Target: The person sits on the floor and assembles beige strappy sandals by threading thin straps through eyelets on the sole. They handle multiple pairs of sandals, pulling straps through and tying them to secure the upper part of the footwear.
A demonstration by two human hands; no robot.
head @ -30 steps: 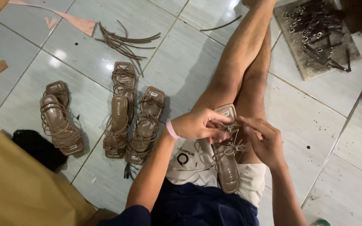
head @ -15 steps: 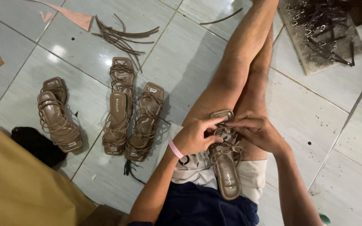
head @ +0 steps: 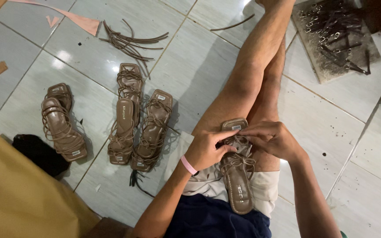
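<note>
Both hands have been drawn closer over the brown strappy sandal (head: 237, 172) lying on the lap at lower centre; the left hand (head: 207, 150) and right hand (head: 272, 140) now pinch its front straps, so tying appears underway.

Left hand (head: 206, 150) and right hand (head: 272, 140) meet, fingers pinching.

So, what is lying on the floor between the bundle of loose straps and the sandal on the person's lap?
In the head view, finished strappy sandals lie between the strap bundle and the lap sandal.
</note>
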